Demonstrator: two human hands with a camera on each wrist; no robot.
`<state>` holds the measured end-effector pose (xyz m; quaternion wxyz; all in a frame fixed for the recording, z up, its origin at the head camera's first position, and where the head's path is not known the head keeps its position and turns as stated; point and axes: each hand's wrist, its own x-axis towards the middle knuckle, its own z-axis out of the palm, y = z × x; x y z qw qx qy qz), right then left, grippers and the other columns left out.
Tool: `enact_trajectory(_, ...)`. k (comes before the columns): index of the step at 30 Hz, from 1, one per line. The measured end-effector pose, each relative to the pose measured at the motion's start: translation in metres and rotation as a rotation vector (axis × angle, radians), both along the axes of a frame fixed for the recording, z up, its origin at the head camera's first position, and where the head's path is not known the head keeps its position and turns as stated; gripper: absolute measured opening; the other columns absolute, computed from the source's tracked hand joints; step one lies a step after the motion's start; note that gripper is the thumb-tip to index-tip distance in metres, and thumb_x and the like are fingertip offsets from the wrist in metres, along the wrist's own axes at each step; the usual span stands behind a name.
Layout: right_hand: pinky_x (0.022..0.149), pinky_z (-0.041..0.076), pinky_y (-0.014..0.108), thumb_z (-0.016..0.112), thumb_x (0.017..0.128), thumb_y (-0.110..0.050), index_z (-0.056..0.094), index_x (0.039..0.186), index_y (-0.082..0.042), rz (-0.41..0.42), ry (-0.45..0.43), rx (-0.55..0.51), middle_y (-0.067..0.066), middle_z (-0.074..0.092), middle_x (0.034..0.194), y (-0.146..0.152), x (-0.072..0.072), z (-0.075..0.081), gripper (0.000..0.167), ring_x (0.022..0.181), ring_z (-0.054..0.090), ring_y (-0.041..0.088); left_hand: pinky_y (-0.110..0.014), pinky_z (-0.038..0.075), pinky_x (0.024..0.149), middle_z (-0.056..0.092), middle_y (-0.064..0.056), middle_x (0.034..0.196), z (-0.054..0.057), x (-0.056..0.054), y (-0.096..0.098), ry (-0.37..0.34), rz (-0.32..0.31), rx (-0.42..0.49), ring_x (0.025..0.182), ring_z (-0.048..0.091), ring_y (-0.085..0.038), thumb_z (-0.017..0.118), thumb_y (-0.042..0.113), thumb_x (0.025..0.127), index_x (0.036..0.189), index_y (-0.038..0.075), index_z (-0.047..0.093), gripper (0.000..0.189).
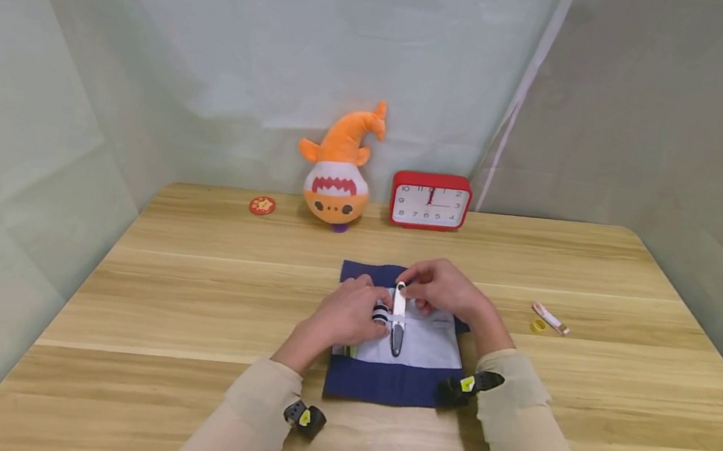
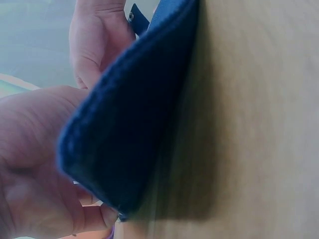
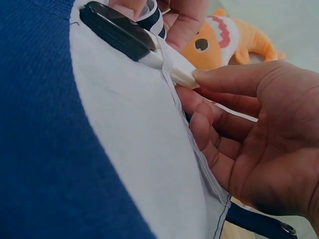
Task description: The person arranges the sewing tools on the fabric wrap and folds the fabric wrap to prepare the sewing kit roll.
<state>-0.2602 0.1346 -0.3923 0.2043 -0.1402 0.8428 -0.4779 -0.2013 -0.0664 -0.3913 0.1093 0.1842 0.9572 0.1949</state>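
A navy fabric pouch [image 1: 393,385] with a pale lining lies unfolded under both hands. Across the lining runs a thin elastic band [image 3: 169,62], with a slim white tool with a dark cap [image 1: 399,318] tucked under it. My right hand [image 1: 447,288] pinches the tool's white end between thumb and fingers, clearest in the right wrist view. To the left, my left hand [image 1: 351,311] holds a dark-and-white striped roll [image 1: 380,313] beside the tool, its fingers partly hiding it. The pouch's edge stands raised off the table in the left wrist view.
An orange shark plush [image 1: 340,167] and a red alarm clock [image 1: 430,202] stand at the back, with a round red patch [image 1: 262,205] to their left. A pale folded strip [image 1: 550,318] and a small yellow ring [image 1: 538,326] lie on the wooden table [image 1: 176,322] at right.
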Motion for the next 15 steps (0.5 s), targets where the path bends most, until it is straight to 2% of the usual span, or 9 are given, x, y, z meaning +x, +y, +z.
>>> enact_trajectory(15,0.063,0.05,0.028,0.07,0.097,-0.007,0.076,0.115,-0.002,0.014,0.009,0.045,0.007,0.068,0.09,0.0,0.0004,-0.0017,0.02,0.066,0.056,0.017,-0.037,0.043,0.079,0.058,-0.009,0.114,-0.0016,0.0006,-0.0008,-0.007,0.003,0.034,0.1,0.049,-0.026,0.081,0.03,0.093,0.13,0.016,0.072,0.04)
